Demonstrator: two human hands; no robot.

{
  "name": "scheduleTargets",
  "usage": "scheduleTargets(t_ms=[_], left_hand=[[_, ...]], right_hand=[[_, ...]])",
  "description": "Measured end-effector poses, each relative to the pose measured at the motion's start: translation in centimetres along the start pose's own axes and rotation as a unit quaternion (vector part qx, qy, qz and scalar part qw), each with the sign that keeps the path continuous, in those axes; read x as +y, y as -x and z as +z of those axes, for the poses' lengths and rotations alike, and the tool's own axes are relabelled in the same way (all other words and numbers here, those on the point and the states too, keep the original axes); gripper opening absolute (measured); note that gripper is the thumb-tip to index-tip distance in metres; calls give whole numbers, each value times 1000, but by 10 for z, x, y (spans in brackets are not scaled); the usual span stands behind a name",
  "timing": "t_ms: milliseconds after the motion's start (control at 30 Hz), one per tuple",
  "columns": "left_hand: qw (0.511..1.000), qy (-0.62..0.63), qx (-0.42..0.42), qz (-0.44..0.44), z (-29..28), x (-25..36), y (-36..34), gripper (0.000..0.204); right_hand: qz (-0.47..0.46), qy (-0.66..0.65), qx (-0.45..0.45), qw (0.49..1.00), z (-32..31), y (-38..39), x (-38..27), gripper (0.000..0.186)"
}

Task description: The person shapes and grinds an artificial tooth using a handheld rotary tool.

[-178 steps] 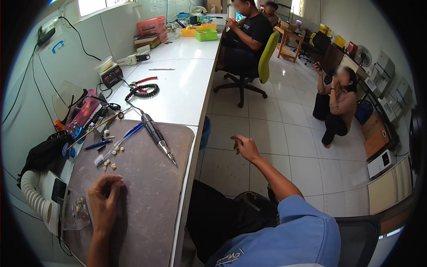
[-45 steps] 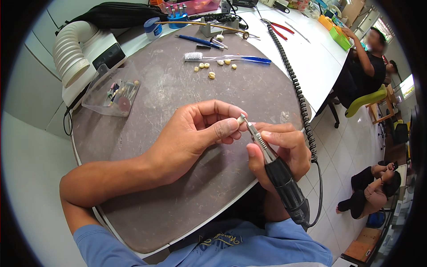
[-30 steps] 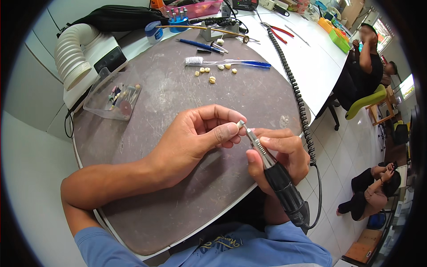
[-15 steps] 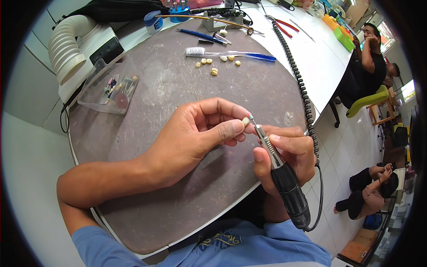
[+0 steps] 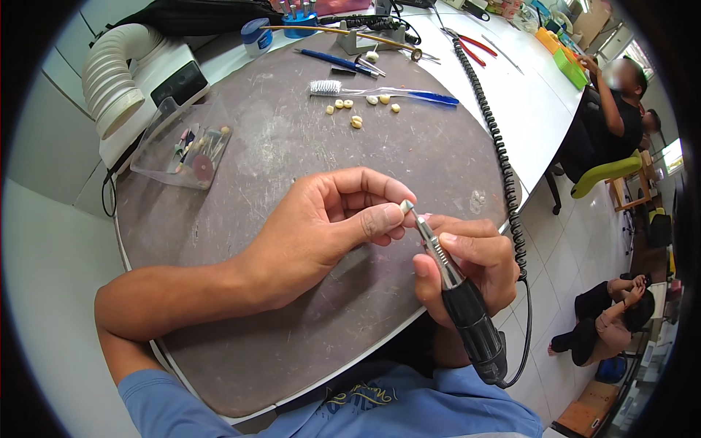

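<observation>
Left hand (image 5: 321,215): pinching a small off-white tooth-like piece (image 5: 404,206) between thumb and index finger, other fingers curled
Right hand (image 5: 485,255): wrapped around a pen-shaped black-and-silver rotary handpiece (image 5: 472,317)
Piece: at the left fingertips, left and far of the right hand, free end facing right
Handpiece axis: slanting from near right to far left, thin metal bit (image 5: 417,215) aimed at the piece
Gap at the bit: contact or slight clearance, impossible to tell
Hidden: pinched part of the piece, some right fingers behind the handpiece
Hard to make out: the piece's long axis and material

Open mat (image 5: 292,146) ahead, coiled cord (image 5: 497,139) right
</observation>
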State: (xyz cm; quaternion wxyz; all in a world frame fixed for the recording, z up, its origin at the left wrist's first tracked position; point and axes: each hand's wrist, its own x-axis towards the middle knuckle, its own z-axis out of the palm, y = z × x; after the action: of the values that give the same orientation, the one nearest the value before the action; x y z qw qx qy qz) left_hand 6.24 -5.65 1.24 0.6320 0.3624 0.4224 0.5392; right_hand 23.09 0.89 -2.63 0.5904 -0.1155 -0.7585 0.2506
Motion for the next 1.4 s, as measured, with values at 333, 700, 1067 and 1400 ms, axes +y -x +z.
scheduleTargets(t_ms=[333,700,1067,1400], left_hand=[[1000,-1,-7,0,1,1,0,19],[1000,4,-10,4,0,0,0,20],[1000,-15,1,10,0,-1,1,21],[1000,-18,-5,2,-1,-2,2,21]], right_hand=[[35,6,27,999,-2,4,1,29],[6,-5,14,1000,2,0,0,28],[17,-16,41,999,0,6,6,30],[8,-4,35,999,1,6,6,29]])
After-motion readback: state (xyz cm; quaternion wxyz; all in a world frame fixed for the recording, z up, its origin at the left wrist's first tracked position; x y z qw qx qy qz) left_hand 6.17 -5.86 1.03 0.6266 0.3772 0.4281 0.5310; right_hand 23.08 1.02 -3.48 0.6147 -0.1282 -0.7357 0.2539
